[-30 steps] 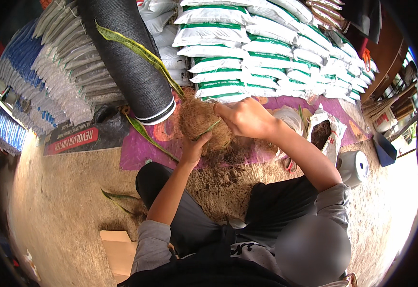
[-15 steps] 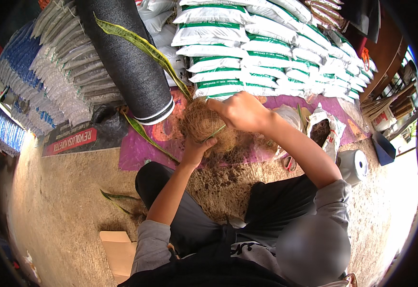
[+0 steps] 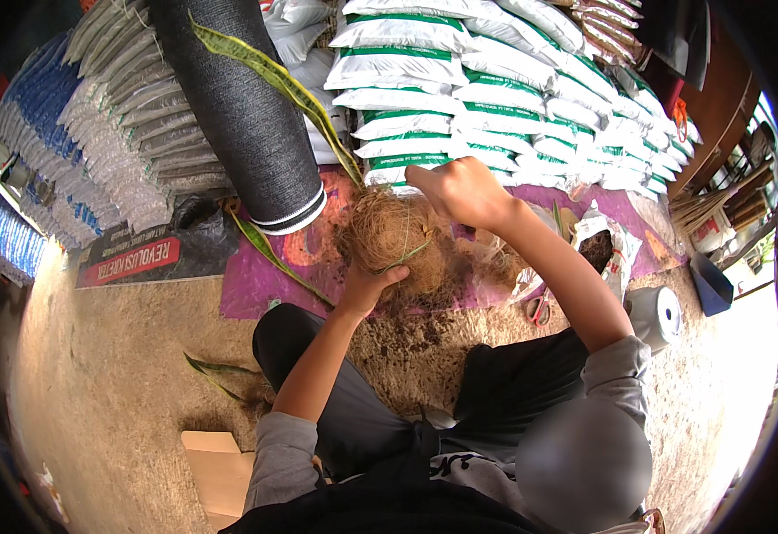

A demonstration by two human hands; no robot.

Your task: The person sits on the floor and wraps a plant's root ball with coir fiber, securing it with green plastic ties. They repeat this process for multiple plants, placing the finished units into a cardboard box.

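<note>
While the left hand (image 3: pixel 371 288) grips the near side of a hairy brown ball (image 3: pixel 396 222), the right hand (image 3: pixel 466 193) is above it and to the right, apart from the left, with its fingers bent tight. They seem to pinch a thin string (image 3: pixel 409 217) that runs up from the ball. The left hand probably squeezes so the ball won't roll when the string is tugged. The ball is over a purple sheet (image 3: pixel 255 289), maybe put there to catch dirt; I cannot tell if it rests on it. The ball is round, but a long leaf (image 3: pixel 293 86) seems to grow from its top, slanting up and left, past the dark roll (image 3: pixel 238 125).
</note>
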